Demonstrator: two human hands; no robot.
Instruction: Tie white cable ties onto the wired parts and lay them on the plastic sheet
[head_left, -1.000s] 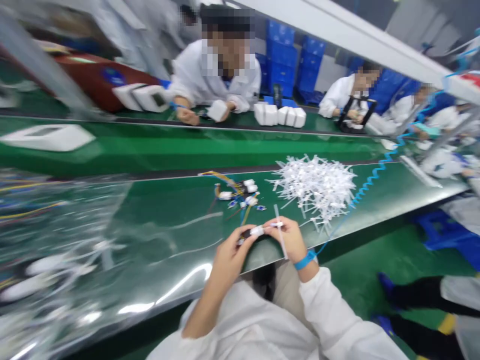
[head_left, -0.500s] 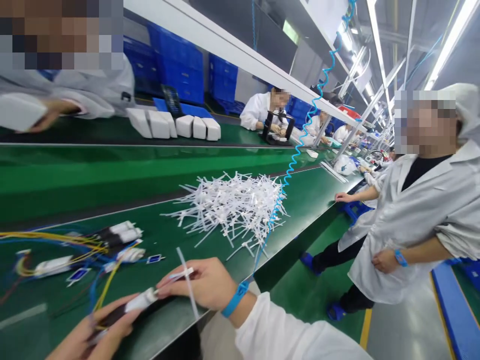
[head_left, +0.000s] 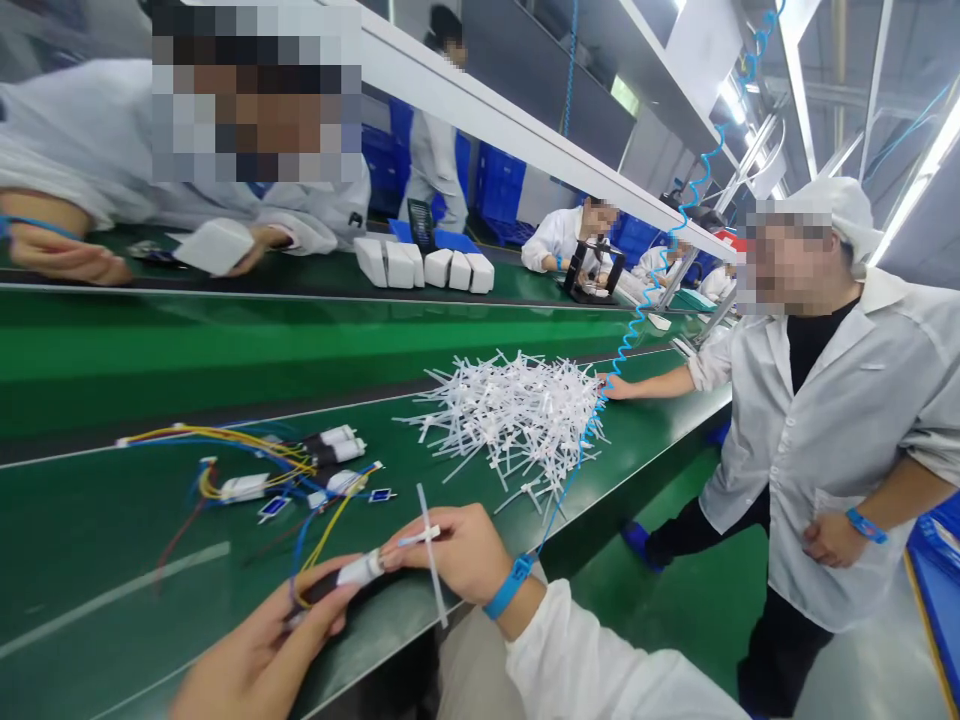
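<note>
My left hand (head_left: 266,640) is closed around a small cylindrical motor (head_left: 361,570) with a white end and a dark body, tilted up to the right. Yellow and blue wires (head_left: 324,535) run from it to the bench. Its white end meets the fingertips of my right hand (head_left: 469,560), which is pinched shut on white plastic strips that look like cable ties (head_left: 437,580), crossing one another. Beyond my hands lies a loose pile of similar white strips (head_left: 517,410). Left of the pile are more wired motors (head_left: 244,487) and small blue rectangular pieces (head_left: 381,495).
A blue coiled cord (head_left: 631,330) hangs down to the strap (head_left: 510,585) on my right wrist. One person (head_left: 825,400) stands at right, a hand by the pile. Across the bench, another person (head_left: 82,150) holds a white housing (head_left: 217,247); several white blocks (head_left: 450,270) stand nearby.
My view has swung left, so the bench sits further right. The person at right has reached a hand to the pile's edge. My hands keep the same grip on motor and strips.
</note>
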